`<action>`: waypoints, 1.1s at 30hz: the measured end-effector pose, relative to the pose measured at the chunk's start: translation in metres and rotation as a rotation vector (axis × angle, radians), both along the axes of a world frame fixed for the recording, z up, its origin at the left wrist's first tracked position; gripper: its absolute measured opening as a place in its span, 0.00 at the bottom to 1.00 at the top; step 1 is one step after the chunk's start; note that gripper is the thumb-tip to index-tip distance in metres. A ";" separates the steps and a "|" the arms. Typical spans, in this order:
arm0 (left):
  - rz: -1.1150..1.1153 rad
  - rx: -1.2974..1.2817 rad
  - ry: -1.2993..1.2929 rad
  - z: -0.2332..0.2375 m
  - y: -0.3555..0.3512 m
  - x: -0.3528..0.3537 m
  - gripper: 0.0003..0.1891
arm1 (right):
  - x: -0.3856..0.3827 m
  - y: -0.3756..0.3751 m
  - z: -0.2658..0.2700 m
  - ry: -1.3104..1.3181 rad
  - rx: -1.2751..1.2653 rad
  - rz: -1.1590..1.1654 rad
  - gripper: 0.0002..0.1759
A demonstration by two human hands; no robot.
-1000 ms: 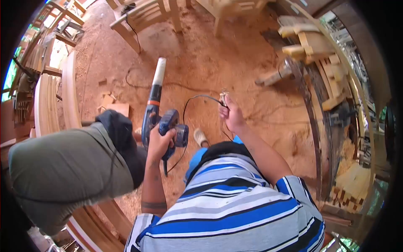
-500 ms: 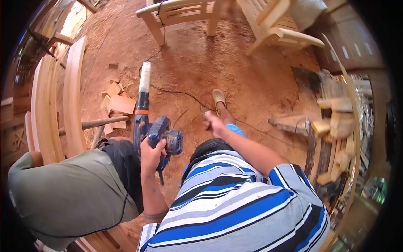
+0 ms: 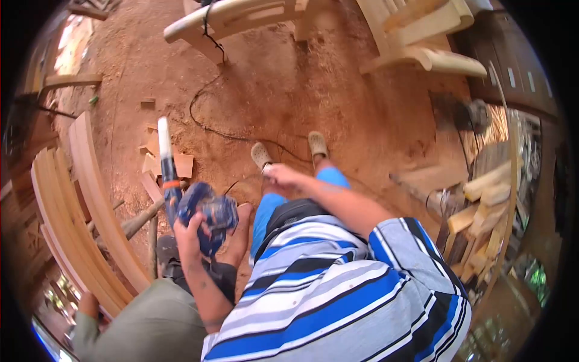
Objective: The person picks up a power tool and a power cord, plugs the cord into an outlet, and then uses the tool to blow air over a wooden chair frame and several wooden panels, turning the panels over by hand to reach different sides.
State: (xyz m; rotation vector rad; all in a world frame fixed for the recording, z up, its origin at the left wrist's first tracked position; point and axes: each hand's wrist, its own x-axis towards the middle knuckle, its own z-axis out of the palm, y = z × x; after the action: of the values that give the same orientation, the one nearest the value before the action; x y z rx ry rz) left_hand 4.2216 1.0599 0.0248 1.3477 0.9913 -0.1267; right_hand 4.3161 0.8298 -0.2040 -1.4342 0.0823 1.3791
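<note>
My left hand (image 3: pixel 189 236) is wrapped round the handle of a blue electric blower (image 3: pixel 211 214). Its long nozzle (image 3: pixel 164 139), with an orange band and a whitish end section, points forward and slightly left. In front of my waist, my right hand (image 3: pixel 284 175) is closed; a small pale bit shows at its fingertips, too blurred to name. Just beyond the blower's nozzle, cut wooden blocks (image 3: pixel 181 165) lie on the dirt floor. A black cord (image 3: pixel 217 131) winds over the ground ahead of my feet.
A co-worker in an olive shirt (image 3: pixel 154 326) is close on my left, beside long planks (image 3: pixel 96 187) and a wooden pole (image 3: pixel 145 218). Wooden furniture, including a bench (image 3: pixel 241 21), stands ahead. Stacked wood offcuts (image 3: pixel 482 205) fill the right side.
The blower in my left hand has swung left and lower in view. My right hand has shifted left, and both my feet now show. The co-worker appears lower in view.
</note>
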 end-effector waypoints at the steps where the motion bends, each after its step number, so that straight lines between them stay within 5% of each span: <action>1: -0.055 0.012 0.018 -0.019 0.014 0.009 0.11 | -0.001 -0.002 -0.007 0.030 -0.020 -0.117 0.14; 6: -0.339 0.117 0.061 -0.073 0.046 0.042 0.07 | 0.005 -0.013 -0.003 -0.127 -0.111 -0.253 0.15; 9: -0.364 0.048 0.093 -0.075 0.057 0.046 0.07 | 0.010 -0.007 0.013 -0.088 -0.097 -0.356 0.16; 12: -0.290 0.016 0.108 -0.069 0.059 0.049 0.08 | 0.039 0.006 0.043 -0.369 -0.082 -0.565 0.15; 18: -0.072 0.073 -0.108 -0.008 0.056 0.056 0.08 | 0.144 0.034 0.268 -0.626 0.406 -0.518 0.15; 21: 0.025 0.154 -0.221 0.031 0.026 0.060 0.07 | 0.150 -0.009 0.362 -0.815 0.617 -0.481 0.17; 26: 0.074 0.321 -0.265 0.081 0.044 0.116 0.08 | 0.192 -0.003 0.392 -0.482 1.138 -0.485 0.23; 33: 0.213 0.281 -0.400 0.148 0.034 0.149 0.11 | 0.259 0.063 0.418 0.109 1.361 -0.217 0.21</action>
State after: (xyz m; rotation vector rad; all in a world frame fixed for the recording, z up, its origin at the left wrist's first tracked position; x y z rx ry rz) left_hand 4.3702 1.0939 0.1733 1.4374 0.8225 0.4429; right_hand 4.5748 0.8930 0.2138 -0.1924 -0.5266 0.9367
